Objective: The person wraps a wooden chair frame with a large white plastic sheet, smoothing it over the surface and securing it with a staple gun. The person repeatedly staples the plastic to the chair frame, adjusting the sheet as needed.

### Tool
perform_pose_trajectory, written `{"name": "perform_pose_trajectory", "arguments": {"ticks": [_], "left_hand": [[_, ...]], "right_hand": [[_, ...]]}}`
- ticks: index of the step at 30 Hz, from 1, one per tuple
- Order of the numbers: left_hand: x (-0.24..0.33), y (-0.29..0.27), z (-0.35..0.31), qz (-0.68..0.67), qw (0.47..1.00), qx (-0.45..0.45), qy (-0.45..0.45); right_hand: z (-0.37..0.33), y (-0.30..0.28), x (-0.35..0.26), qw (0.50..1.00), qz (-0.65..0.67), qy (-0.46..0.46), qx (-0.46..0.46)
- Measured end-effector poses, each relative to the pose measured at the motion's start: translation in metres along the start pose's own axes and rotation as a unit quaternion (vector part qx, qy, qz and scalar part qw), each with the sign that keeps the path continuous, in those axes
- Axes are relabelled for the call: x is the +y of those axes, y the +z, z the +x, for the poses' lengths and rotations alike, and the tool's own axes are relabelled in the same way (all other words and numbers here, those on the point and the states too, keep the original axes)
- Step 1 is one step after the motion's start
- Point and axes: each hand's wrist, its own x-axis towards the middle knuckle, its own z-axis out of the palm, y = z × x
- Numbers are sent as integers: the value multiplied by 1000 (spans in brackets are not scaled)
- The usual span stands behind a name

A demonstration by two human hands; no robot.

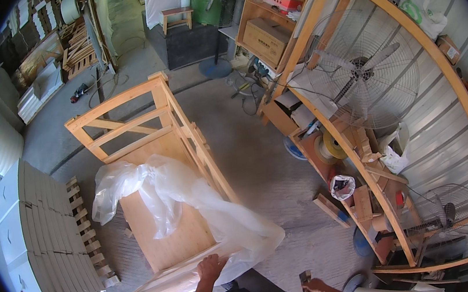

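A light wooden bed-like frame (171,240) with slatted rails stands before me. Clear plastic film (228,214) lies crumpled over its panel and hangs over the right side. More film covers the near end board. My left hand (211,267) is closed over the top edge of that near board, gripping it with the film there. At the lower edge, to the right of my legs, my right hand (317,287) is closed on a small brown, block-shaped thing (306,284); its exact kind is unclear.
Stacked pale panels (42,245) sit on a wooden pallet (88,237) at left. On the right, a large wooden frame (325,129) leans by caged fans (360,69) and cluttered shelves. A pedestal fan base (215,67) stands farther off. A power tool (80,93) lies on the floor.
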Motion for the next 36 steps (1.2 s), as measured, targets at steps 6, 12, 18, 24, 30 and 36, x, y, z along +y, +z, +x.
{"name": "perform_pose_trajectory", "arguments": {"ticks": [6,12,18,24,30,36], "left_hand": [[1,4,-2,-3,1000,-3,-16],[7,-4,-5,16,1000,-8,-16],[9,-4,-2,37,998,-40,-27],[8,-1,4,64,996,-62,-25],[22,3,6,100,976,-124,-148],[48,22,24,179,944,-120,-250]], "right_hand": [[-17,27,66,988,-88,-19,-128],[-2,-8,62,995,-38,-52,-77],[37,-77,34,995,-10,-90,-40],[93,-200,-3,992,-23,-117,-27],[168,-328,8,991,-91,-100,-12],[223,-417,-8,972,-216,-53,76]]}}
